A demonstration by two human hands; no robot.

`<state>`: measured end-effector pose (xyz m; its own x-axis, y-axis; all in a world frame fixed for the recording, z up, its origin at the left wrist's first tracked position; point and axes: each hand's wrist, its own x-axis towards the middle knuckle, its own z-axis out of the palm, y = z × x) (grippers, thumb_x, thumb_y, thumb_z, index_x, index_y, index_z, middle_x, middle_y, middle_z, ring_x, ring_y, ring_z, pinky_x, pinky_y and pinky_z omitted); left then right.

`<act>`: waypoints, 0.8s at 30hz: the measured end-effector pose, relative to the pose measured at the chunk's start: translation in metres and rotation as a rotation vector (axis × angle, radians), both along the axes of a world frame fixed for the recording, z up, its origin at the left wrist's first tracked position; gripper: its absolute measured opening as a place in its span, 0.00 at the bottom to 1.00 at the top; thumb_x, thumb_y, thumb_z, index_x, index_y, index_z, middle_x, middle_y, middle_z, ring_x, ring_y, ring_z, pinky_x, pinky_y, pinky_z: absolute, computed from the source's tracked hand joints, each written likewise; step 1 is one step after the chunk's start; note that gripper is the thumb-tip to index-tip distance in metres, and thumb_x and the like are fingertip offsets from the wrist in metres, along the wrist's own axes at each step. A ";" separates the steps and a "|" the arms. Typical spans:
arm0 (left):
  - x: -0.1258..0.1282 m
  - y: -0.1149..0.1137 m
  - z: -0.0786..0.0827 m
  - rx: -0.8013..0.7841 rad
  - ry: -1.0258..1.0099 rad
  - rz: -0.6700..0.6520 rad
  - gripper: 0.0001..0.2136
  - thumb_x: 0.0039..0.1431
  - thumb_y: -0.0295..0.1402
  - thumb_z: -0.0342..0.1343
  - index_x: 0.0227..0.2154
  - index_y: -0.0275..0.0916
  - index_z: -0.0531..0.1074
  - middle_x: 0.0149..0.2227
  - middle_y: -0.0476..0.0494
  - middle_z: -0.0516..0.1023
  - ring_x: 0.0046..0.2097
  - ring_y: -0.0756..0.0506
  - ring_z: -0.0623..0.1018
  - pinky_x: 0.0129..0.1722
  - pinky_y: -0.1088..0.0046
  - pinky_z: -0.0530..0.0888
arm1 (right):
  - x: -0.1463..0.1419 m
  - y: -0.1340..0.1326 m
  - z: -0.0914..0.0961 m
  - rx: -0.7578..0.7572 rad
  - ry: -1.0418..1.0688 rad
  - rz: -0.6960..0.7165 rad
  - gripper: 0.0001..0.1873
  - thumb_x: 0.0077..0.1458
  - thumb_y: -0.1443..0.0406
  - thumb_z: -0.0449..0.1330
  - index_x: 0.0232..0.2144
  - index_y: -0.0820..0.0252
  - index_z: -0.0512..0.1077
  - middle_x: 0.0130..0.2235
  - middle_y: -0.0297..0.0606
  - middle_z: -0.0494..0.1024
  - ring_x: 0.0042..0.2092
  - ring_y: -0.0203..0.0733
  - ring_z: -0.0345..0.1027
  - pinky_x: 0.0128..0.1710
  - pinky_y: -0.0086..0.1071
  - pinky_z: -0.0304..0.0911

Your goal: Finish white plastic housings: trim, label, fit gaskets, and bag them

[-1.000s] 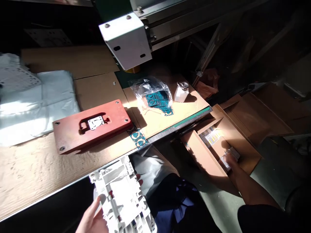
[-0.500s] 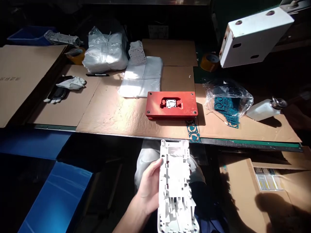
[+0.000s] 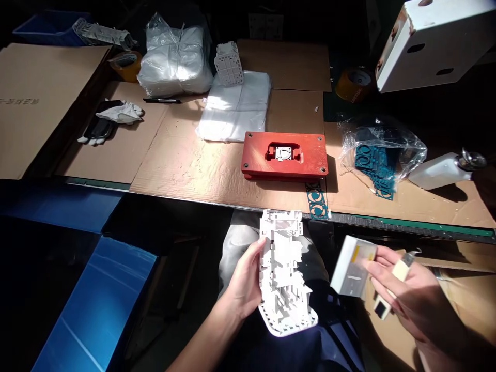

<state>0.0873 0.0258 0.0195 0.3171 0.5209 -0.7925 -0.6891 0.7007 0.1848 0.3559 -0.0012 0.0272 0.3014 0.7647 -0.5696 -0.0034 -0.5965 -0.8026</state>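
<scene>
My left hand point(image 3: 243, 281) grips a long white moulded plastic housing point(image 3: 284, 271) by its left edge, ribbed inside facing me, held below the bench edge over my lap. My right hand point(image 3: 406, 294) is closed on a small pale box point(image 3: 353, 266) with a yellow patch, and a slim cream part with a dark end point(image 3: 391, 289) sits between the same fingers. Just beyond, on the bench, lies a red fixture plate point(image 3: 285, 155) with a small white piece point(image 3: 283, 153) seated in its recess.
Teal gaskets fill a clear bag point(image 3: 377, 155) at right, beside a white bottle point(image 3: 442, 170). A white machine head point(image 3: 437, 44) hangs above. Plastic bags point(image 3: 236, 106), gloves point(image 3: 110, 119), tape rolls point(image 3: 354, 82) and cardboard sheets point(image 3: 34, 98) cover the bench. Blue panels point(image 3: 96, 305) stand lower left; open carton point(image 3: 465, 289) lower right.
My right hand came up out of the carton at right with the small box and slim part. My view swung left; the left hand turned the white housing upright and raised it.
</scene>
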 end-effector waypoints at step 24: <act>0.002 -0.021 -0.006 0.100 -0.052 0.074 0.22 0.65 0.43 0.57 0.57 0.37 0.72 0.50 0.38 0.82 0.55 0.32 0.78 0.57 0.54 0.74 | -0.111 0.019 -0.038 0.080 -0.045 0.234 0.24 0.46 0.53 0.74 0.42 0.54 0.73 0.39 0.37 0.79 0.41 0.44 0.73 0.41 0.34 0.71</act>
